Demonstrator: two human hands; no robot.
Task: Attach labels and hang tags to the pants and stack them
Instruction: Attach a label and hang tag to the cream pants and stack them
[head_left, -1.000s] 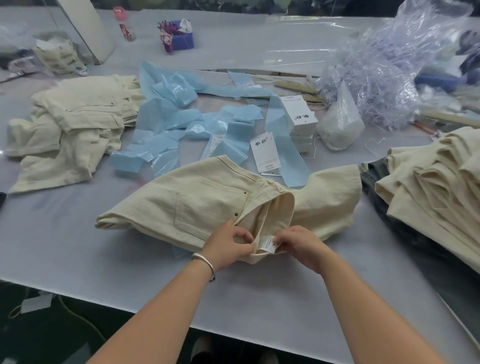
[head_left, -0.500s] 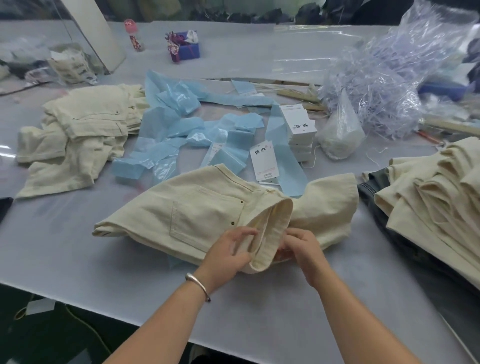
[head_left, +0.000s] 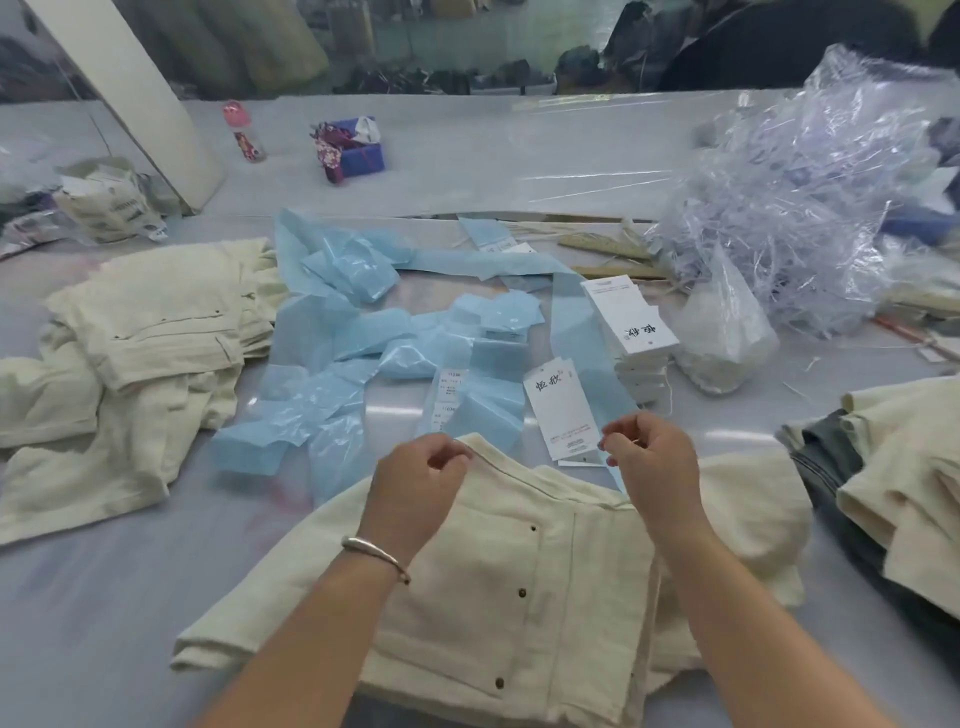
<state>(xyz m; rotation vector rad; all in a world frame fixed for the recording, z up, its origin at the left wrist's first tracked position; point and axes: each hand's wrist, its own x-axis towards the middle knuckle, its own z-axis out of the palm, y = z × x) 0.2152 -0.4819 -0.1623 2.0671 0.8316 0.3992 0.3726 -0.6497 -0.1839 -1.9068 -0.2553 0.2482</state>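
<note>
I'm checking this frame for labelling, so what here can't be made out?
Head view only:
- Whatever the right hand pinches: too small, hidden by the fingers.
- Left hand grip: curled at the pants waistband; contact unclear.
- Small print on the loose hang tag: too small.
- The pants' near edge: cut off by the bottom edge.

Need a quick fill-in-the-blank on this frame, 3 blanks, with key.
1. The bracelet sits on the ____ wrist.
2. The loose strips of backing paper strewn across the table are light ____.
3. The stack of white hang tags stands to the ____ of the bag of clear plastic fasteners, as seen by the camera.

Missing words: left; blue; left
</note>
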